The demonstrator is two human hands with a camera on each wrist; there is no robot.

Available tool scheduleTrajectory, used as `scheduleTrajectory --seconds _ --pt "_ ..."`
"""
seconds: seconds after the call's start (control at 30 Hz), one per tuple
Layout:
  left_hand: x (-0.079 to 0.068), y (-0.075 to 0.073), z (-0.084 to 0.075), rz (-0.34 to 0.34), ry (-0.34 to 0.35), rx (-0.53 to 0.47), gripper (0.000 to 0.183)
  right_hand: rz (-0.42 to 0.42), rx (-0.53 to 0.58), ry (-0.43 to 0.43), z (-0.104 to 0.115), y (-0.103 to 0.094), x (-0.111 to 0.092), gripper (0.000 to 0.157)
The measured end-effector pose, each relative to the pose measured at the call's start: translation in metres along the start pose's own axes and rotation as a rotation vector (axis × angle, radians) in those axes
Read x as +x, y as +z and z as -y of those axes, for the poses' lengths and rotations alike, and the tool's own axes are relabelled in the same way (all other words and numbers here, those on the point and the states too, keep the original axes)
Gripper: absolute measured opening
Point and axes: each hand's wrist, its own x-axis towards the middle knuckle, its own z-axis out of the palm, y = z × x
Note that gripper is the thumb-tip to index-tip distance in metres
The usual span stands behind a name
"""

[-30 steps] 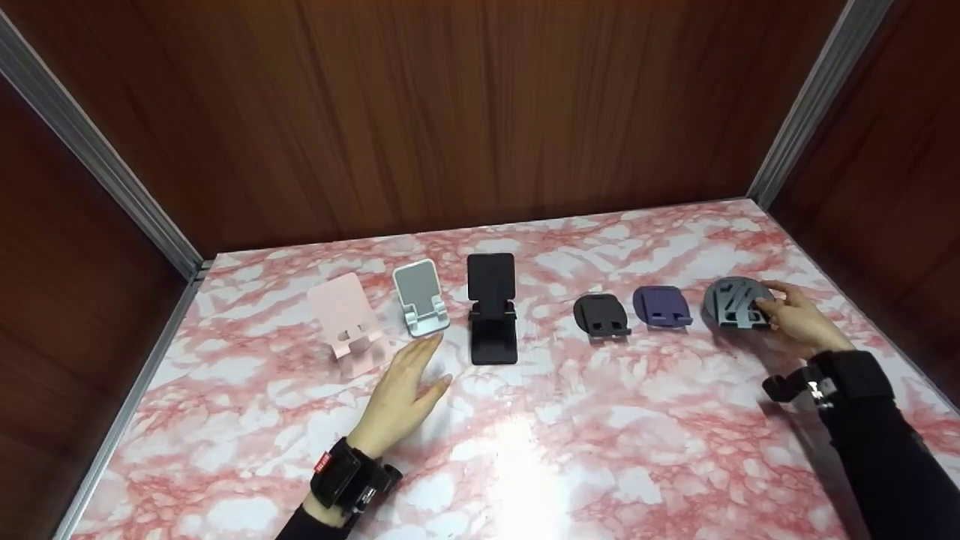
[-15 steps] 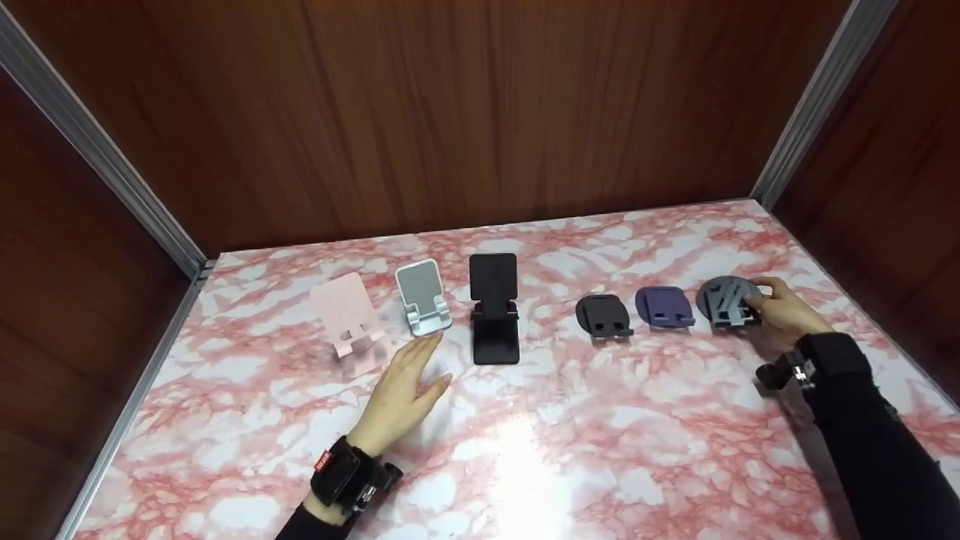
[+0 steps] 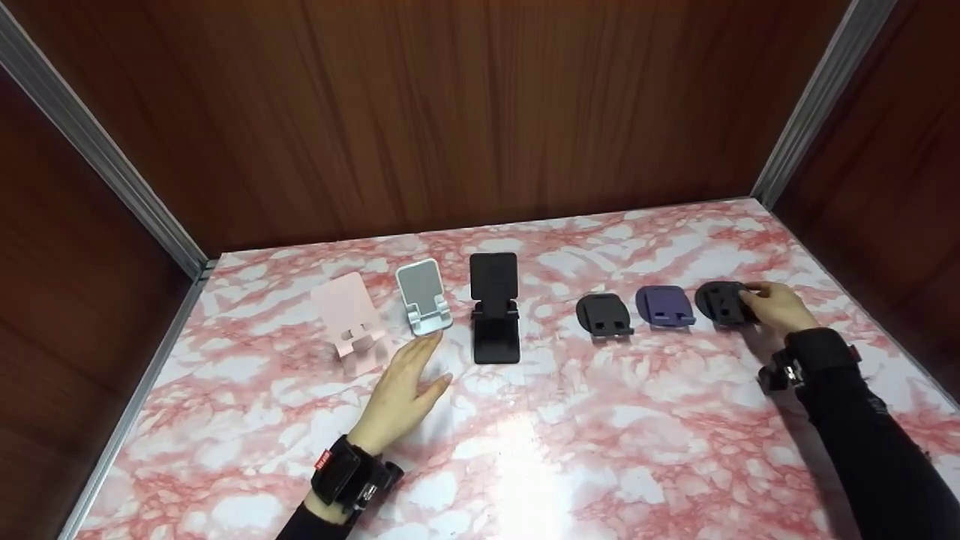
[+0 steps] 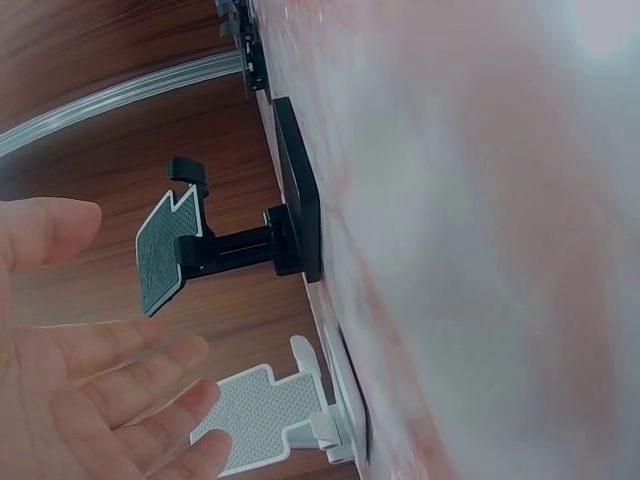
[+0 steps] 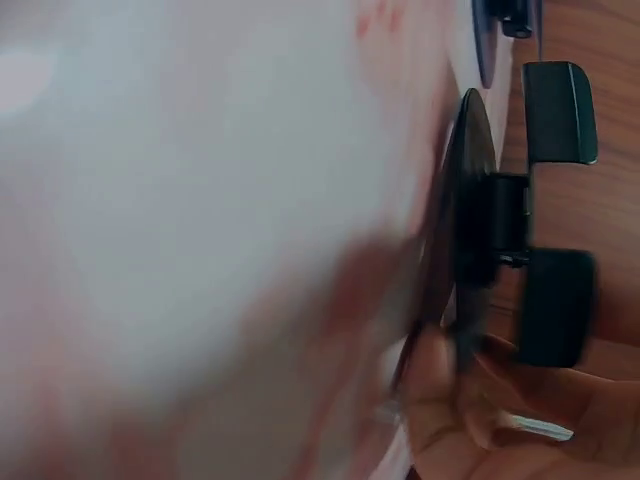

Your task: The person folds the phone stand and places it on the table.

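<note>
At the right end of a row of phone stands, my right hand (image 3: 778,307) pinches the edge of a dark round-based phone stand (image 3: 720,303) between thumb and fingers. In the right wrist view the same stand (image 5: 478,190) hangs close over the tabletop, its two support tabs facing away from it. My left hand (image 3: 399,397) holds nothing, its fingers extended, fingertips right by the foot of a white-framed phone stand (image 3: 422,292). The left wrist view shows its palm and spread fingers (image 4: 150,380) beside a tall black phone stand (image 4: 230,250).
A pink phone stand (image 3: 349,311) stands at the left of the row. Left of the held stand lie a purple folded stand (image 3: 666,305) and a black round one (image 3: 604,315). Wood-grain panels (image 3: 480,112) with metal corner rails enclose the marbled table (image 3: 600,465).
My right hand has shifted left with the round stand, closer to the purple one. Its shiny grey glare is gone, so its face looks black now. The left hand has stayed put.
</note>
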Motion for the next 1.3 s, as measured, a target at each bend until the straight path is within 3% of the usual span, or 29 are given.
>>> scheduleTrajectory --seconds 0.2,0.27,0.47,0.83,1.1,1.3 --pt "-0.001 0.001 0.0 -0.009 0.019 0.006 0.073 -0.085 -0.206 -0.087 -0.003 0.004 0.007 0.063" --pt "0.0 0.001 0.0 -0.008 0.015 0.007 0.073 -0.064 -0.223 -0.133 -0.002 0.003 0.006 0.064" --pt "0.0 0.0 0.0 0.007 0.0 0.002 0.074 -0.075 -0.255 -0.147 -0.001 0.005 0.008 0.071" --pt "0.0 0.0 0.0 0.001 -0.005 0.016 0.075 -0.02 -0.399 -0.25 0.055 0.01 -0.015 0.067" --pt "-0.001 -0.001 -0.005 -0.016 0.008 0.044 0.074 -0.088 -0.435 -0.374 0.077 0.028 -0.022 0.065" --pt "0.0 -0.001 -0.014 -0.028 0.013 0.052 0.074 -0.13 -0.432 -0.41 0.092 0.047 -0.031 0.066"
